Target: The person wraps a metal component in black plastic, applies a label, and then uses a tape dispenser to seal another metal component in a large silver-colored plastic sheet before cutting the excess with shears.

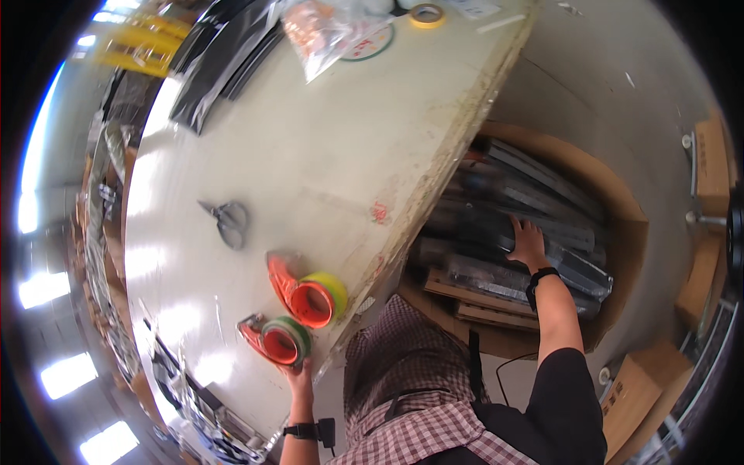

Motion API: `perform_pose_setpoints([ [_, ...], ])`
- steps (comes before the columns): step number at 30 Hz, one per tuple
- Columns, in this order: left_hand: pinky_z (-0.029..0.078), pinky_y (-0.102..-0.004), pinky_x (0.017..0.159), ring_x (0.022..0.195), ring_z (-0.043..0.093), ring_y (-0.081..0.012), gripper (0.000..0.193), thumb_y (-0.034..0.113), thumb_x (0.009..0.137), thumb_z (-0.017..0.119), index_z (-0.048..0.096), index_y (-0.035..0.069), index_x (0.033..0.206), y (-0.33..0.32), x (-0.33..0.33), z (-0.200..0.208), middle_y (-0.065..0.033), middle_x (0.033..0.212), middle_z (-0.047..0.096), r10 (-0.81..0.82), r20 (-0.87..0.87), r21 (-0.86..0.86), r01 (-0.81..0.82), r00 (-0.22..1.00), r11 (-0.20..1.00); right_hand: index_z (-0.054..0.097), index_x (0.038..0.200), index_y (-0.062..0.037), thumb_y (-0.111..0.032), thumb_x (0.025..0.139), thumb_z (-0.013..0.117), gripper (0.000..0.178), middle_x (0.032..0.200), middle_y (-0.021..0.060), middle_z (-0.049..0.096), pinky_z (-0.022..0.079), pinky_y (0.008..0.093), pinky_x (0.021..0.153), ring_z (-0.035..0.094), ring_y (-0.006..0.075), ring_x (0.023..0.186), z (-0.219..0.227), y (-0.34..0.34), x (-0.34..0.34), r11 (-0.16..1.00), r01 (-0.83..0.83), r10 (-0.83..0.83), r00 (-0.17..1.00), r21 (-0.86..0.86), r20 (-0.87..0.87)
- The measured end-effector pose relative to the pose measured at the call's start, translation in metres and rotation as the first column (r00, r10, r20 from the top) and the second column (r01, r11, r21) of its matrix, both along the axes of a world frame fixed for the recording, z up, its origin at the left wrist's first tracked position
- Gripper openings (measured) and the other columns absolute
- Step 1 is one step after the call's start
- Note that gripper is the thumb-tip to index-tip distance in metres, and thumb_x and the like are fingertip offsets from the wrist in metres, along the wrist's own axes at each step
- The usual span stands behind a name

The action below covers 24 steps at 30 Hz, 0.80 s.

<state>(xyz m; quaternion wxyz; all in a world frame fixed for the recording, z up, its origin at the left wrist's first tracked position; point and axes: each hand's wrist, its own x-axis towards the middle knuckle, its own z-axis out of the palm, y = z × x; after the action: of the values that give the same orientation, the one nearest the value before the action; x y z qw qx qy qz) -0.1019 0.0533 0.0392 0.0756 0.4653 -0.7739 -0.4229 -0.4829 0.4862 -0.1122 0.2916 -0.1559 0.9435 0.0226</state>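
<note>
My left hand (pixel 297 375) is at the near edge of the table, against a red tape dispenser with a green-edged roll (pixel 285 341). The dispenser partly hides its fingers, so I cannot tell whether they grip it. Just beyond stands another red tape dispenser, with a yellow roll (pixel 332 293). My right hand (pixel 529 242) reaches down into a large cardboard box (pixel 624 209) at the right, its fingers spread over a dark, plastic-wrapped long package (pixel 488 226). Several similar long packages (pixel 542 186) lie around it in the box.
Dark-handled scissors (pixel 230 222) lie on the pale table (pixel 310 139). Toward its far end are black wrapped pieces (pixel 225 62), a clear plastic bag (pixel 314 35) and a yellow tape roll (pixel 426 15). The table's edge (pixel 457 159) runs beside the box. More cartons (pixel 647 387) stand at the right.
</note>
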Motion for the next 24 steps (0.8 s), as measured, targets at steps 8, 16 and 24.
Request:
perform_pose_setpoints([
  [8, 0.019, -0.0422, 0.103, 0.127, 0.021, -0.0356, 0.088, 0.035, 0.068, 0.071, 0.024, 0.001, 0.135, -0.014, 0.008, 0.001, -0.0198, 0.135, 0.028, -0.186, 0.102, -0.272, 0.207, 0.977, 0.940, 0.035, 0.131, -0.0150, -0.021, 0.043, 0.080, 0.099, 0.114, 0.0138, 0.044, 0.039, 0.0414, 0.091, 0.043, 0.0344, 0.108, 0.129, 0.014, 0.052, 0.920, -0.091, -0.043, 0.944, -0.380, -0.328],
  [16, 0.017, -0.0469, 0.104, 0.131, 0.018, -0.0389, 0.097, 0.038, 0.067, 0.069, 0.016, -0.001, 0.137, -0.023, -0.016, 0.000, -0.0235, 0.140, 0.021, -0.308, 0.177, -0.428, 0.355, 0.935, 0.831, 0.033, 0.131, -0.0049, -0.022, 0.036, 0.081, 0.108, 0.119, 0.0170, 0.048, 0.042, 0.0381, 0.090, 0.050, 0.0321, 0.107, 0.305, -0.083, 0.138, 0.723, -0.224, -0.062, 0.921, -0.654, -0.384],
  [24, 0.033, -0.0436, 0.099, 0.118, 0.037, -0.0401, 0.069, 0.025, 0.076, 0.063, 0.030, 0.000, 0.131, -0.067, 0.067, 0.017, -0.0269, 0.133, 0.032, -0.509, -0.114, -0.341, 0.447, 0.853, 0.827, 0.030, 0.131, 0.0008, -0.031, 0.043, 0.079, 0.105, 0.105, 0.0195, 0.058, 0.045, 0.0359, 0.084, 0.059, 0.0340, 0.096, 0.482, -0.357, 0.253, 0.427, -0.635, 0.408, 0.770, -0.643, -0.490],
])
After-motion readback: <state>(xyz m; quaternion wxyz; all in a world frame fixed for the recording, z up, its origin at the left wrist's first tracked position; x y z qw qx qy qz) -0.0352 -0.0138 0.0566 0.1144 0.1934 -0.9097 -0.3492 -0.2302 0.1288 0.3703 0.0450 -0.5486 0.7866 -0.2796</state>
